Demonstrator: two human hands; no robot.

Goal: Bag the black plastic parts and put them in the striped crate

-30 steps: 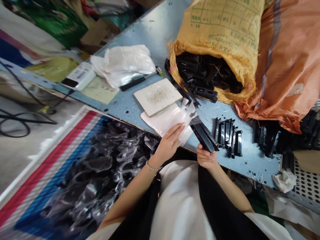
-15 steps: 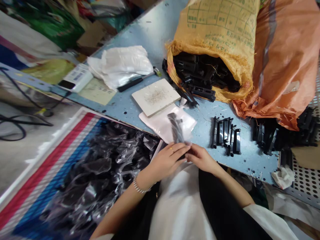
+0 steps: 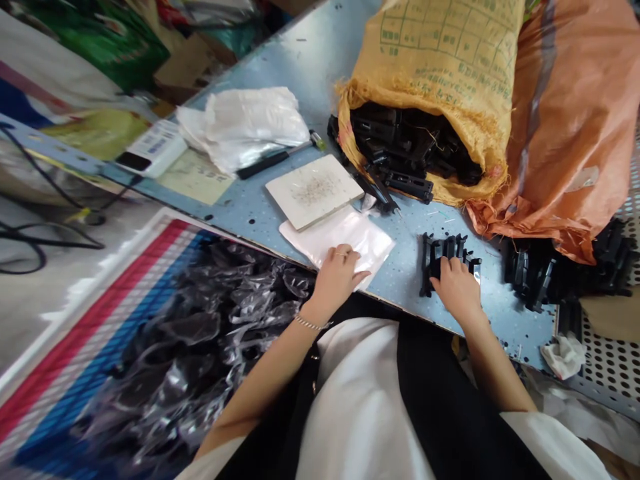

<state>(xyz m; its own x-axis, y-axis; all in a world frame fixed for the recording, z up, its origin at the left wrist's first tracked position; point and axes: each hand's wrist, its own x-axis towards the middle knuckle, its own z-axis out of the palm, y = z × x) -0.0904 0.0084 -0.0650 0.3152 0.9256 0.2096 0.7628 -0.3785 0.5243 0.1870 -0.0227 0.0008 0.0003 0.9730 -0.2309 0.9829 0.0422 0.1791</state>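
Observation:
My left hand [image 3: 339, 279] lies on the near edge of a stack of clear plastic bags [image 3: 367, 240], its fingers bent and its thumb held apart. No bag is lifted between them. My right hand [image 3: 457, 290] reaches down onto a row of narrow black plastic parts [image 3: 429, 263], with thumb and fingertips around one of them; the hand hides much of the row. A white board [image 3: 315, 190] with brown specks rests over the far end of the bags.
A yellow woven sack [image 3: 435, 67] spills black parts onto the blue table [image 3: 240, 220]. Beside it stands an orange sack [image 3: 575, 133]. Bagged black parts fill a striped-sided container [image 3: 115, 320] at lower left. A white plastic bundle [image 3: 255, 127] and a white device [image 3: 155, 150] sit farther back.
A black part was slid into a clear bag between both hands, and it is no longer in them. My left hand moved onto the bag stack, my right hand rightward onto the row.

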